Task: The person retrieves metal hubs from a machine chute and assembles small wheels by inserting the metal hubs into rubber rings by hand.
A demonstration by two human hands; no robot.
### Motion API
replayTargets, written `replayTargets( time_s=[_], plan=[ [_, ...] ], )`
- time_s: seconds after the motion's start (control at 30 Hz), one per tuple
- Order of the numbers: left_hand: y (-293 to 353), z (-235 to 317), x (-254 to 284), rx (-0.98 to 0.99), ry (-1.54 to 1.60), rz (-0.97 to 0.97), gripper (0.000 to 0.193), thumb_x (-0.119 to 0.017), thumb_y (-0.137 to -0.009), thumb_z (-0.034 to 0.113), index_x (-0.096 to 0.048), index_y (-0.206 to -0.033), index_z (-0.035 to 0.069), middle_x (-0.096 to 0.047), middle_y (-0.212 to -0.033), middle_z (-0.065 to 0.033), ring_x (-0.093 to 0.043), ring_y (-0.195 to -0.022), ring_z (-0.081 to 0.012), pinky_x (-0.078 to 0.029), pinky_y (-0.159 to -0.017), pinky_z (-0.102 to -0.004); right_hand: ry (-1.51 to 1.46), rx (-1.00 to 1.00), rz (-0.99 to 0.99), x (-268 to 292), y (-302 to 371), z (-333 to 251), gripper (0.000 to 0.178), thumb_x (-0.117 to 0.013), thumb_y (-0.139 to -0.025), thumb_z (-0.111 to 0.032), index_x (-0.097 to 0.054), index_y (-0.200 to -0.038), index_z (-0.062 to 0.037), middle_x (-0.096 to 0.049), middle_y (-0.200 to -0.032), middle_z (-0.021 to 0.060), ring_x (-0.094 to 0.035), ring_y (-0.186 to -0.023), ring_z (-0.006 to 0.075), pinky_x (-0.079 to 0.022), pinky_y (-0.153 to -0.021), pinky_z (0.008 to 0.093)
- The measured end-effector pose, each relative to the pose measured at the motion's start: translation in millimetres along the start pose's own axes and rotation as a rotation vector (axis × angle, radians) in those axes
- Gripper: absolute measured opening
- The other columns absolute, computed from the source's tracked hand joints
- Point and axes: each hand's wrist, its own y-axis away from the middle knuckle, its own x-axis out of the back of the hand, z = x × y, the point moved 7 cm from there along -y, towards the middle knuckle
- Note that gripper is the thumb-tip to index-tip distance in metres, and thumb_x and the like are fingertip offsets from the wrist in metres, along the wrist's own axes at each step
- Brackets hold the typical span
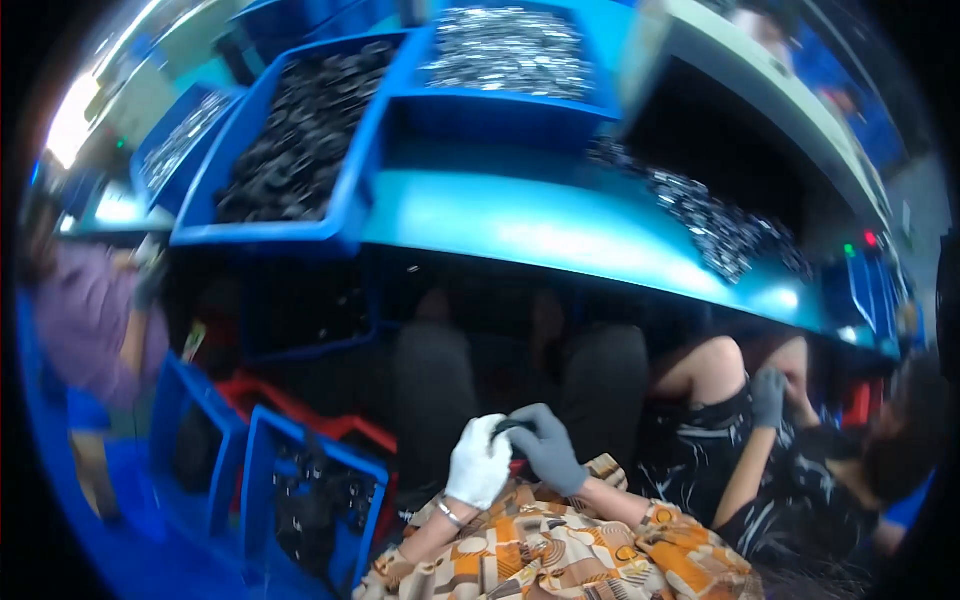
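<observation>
Over my lap, my left hand point(478, 463) in a white glove and my right hand point(548, 448) in a grey glove meet at one small black part point(513, 425). The fingers of both hands are closed on it. It looks curved and dark, but most of it is hidden by the gloves, so its exact kind cannot be made out. Both hands are held in front of the table, between my knees and my patterned shirt.
A blue bin point(345, 215) of black parts and another blue bin point(595, 105) of shiny metal parts stand on the teal table point(500, 225). Loose shiny parts point(715, 225) lie at right. Blue crates point(375, 470) stand at lower left. People sit on both sides.
</observation>
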Motion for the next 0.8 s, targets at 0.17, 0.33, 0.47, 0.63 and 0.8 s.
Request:
replayTargets(
  time_s=[0.17, 0.33, 0.47, 0.63, 0.8],
  plan=[
    [6.2, -10.6, -11.9, 0.153, 0.086, -0.065, 0.023, -0.053, -0.091, 0.012, -0.053, -0.113, 0.005, -0.063, -0.088, -0.0154, -0.064, -0.072, -0.0264, -0.051, -0.067, -0.0360, 0.121, 0.103, -0.013, 1.2, 4.8, -12.7, 0.020, -0.057, -0.086, -0.004, -0.059, -0.106, 0.0005, -0.063, -0.096, 0.0091, -0.059, -0.087, 0.0144, -0.047, -0.078, 0.0269],
    [11.6, -12.6, -15.8, 0.093, 0.011, -0.042, 0.022, -0.051, -0.089, 0.012, -0.054, -0.108, 0.001, -0.059, -0.100, -0.0211, -0.063, -0.084, -0.0317, -0.051, -0.074, -0.0398, 0.061, 0.009, -0.005, 0.5, 9.5, -4.1, 0.019, -0.055, -0.085, 0.000, -0.060, -0.104, 0.0022, -0.063, -0.090, 0.0067, -0.057, -0.082, 0.0131, -0.046, -0.076, 0.0262],
    [20.8, -8.2, -28.7, -0.048, -0.137, -0.111, 0.024, -0.052, -0.087, 0.010, -0.059, -0.104, -0.004, -0.058, -0.107, -0.0206, -0.060, -0.093, -0.0317, -0.052, -0.079, -0.0380, 0.112, 0.092, 0.058, 0.1, 13.4, -8.3, 0.014, -0.054, -0.084, 0.002, -0.060, -0.097, 0.0029, -0.062, -0.088, 0.0066, -0.055, -0.079, 0.0120, -0.045, -0.073, 0.0253],
    [6.9, -8.0, -18.3, -0.114, -0.061, -0.055, 0.019, -0.053, -0.085, 0.013, -0.059, -0.097, 0.000, -0.059, -0.097, -0.0177, -0.057, -0.095, -0.0327, -0.047, -0.085, -0.0396, 0.164, 0.067, 0.000, 2.4, 4.3, -12.7, 0.020, -0.058, -0.084, -0.001, -0.061, -0.103, 0.0031, -0.061, -0.109, 0.0109, -0.056, -0.102, 0.0195, -0.043, -0.091, 0.0299],
    [-2.0, -20.1, -5.0, 0.212, 0.577, -0.224, 0.024, -0.055, -0.091, 0.015, -0.059, -0.109, 0.000, -0.062, -0.092, -0.0054, -0.060, -0.074, -0.0127, -0.049, -0.063, -0.0255, 0.151, 0.104, -0.207, 11.1, -1.6, -26.9, 0.048, -0.066, -0.075, 0.002, -0.055, -0.121, 0.0018, -0.058, -0.116, 0.0110, -0.057, -0.103, 0.0187, -0.044, -0.091, 0.0279]
  ],
)
